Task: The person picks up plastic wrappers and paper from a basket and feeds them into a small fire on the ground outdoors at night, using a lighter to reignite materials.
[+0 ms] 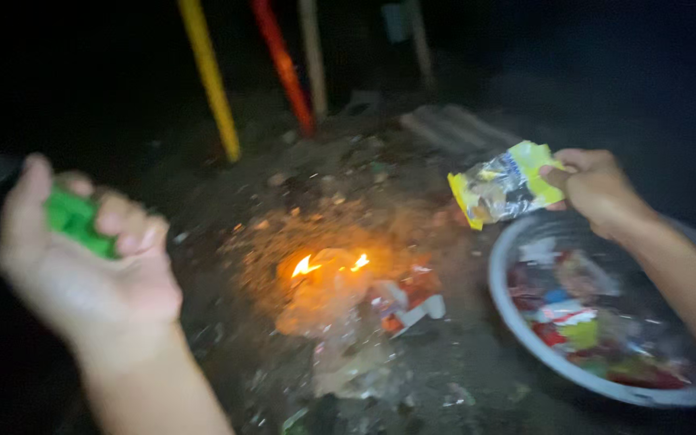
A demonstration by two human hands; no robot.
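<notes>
It is dark. My left hand (82, 258) is raised at the left, fingers closed round a small green object (76, 219). At the right, my right hand (598, 189) pinches the edge of a yellow and clear plastic wrapper (505, 185), held above the rim of a round grey basin (517, 322). The basin holds several crumpled coloured wrappers (582, 322). On the ground between my hands a small fire (328, 266) burns on a heap of litter, with a red and white packet (408, 302) beside the flames.
Upright poles stand at the back: a yellow pole (211, 80), a red pole (283, 64) and a pale pole (313, 56). A ribbed grey sheet (453, 129) lies behind the fire. Scraps and ash are strewn over the dark ground (348, 379).
</notes>
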